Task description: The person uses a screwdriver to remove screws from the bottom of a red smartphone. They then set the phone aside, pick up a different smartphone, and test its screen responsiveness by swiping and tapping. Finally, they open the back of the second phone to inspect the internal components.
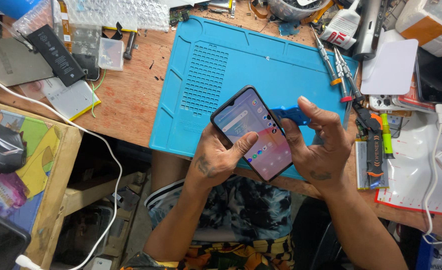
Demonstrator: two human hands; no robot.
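Smartphone (pixel 255 133) front and centre, screen lit with rows of small icons, held up over the near edge of the blue silicone mat (pixel 216 65). Long axis running on a diagonal — upper left, away from the body, down to lower right, toward the lap. Cradled from below and from the left by the left hand (pixel 216 160), fingers wrapped behind the case, thumb laid across the lower part of the glass. Closed around the phone, then, and plainly the nearer of the two hands, carrying its weight. Right hand (pixel 317 145) at the phone's right edge, fingers curled, thumb against the side of the case; gripping a small blue plastic tool (pixel 292 114) that pokes out just behind the phone's upper right edge. Tool tip hidden by the handset — touching the seam or not, cannot tell.

Beyond the mat, on the wooden worktop (pixel 131 95): a black phone battery (pixel 56 54) well off to the upper left beside bubble wrap (pixel 116 12), three screwdrivers (pixel 340 75) lying at the mat's right edge, an orange-and-black opener tool (pixel 374 150) just right of the right hand, a white cable (pixel 61 117) trailing down the left side.
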